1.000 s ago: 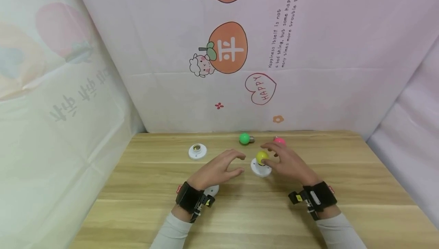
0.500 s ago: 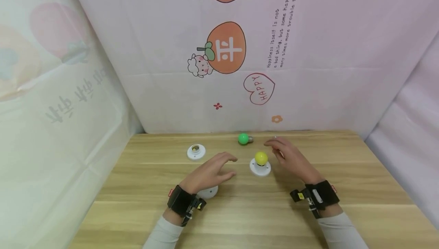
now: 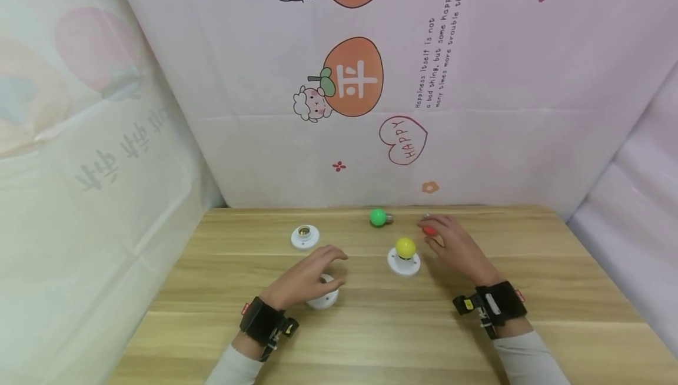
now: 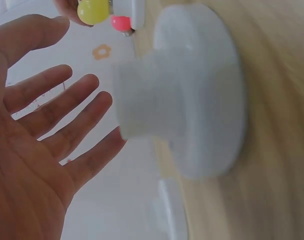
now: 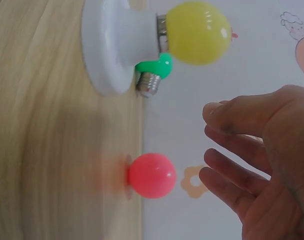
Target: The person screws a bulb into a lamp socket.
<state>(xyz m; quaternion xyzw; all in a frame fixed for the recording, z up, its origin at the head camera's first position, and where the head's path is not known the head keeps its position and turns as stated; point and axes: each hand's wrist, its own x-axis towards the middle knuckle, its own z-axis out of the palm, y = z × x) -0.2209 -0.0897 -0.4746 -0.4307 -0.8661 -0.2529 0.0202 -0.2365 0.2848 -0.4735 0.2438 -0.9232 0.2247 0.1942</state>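
My left hand [image 3: 304, 279] hovers above the front-left white lamp socket [image 3: 324, 301], fingers spread and slightly bent; the left wrist view shows nothing in its palm. My right hand [image 3: 455, 246] hangs over the pinkish-red bulb [image 3: 429, 231], partly hiding it from the head view. In the right wrist view a gap separates its loosely bent fingers from that round bulb [image 5: 152, 175], which lies on the table. Between the hands, a yellow bulb [image 3: 405, 247] stands upright in another white socket [image 3: 397, 268], its metal base partly showing above the holder.
Near the back edge of the wooden table [image 3: 402, 338], a green bulb [image 3: 378, 217] lies on its side, metal base pointing right. A third white socket [image 3: 305, 238], without a bulb, sits at the back left. Printed cloth [image 3: 254, 155] hangs behind the table.
My right hand has left the yellow bulb and shifted right to the pinkish-red one. My left hand has drawn back leftward and nearer, over the front-left socket. The yellow bulb stays in its socket.
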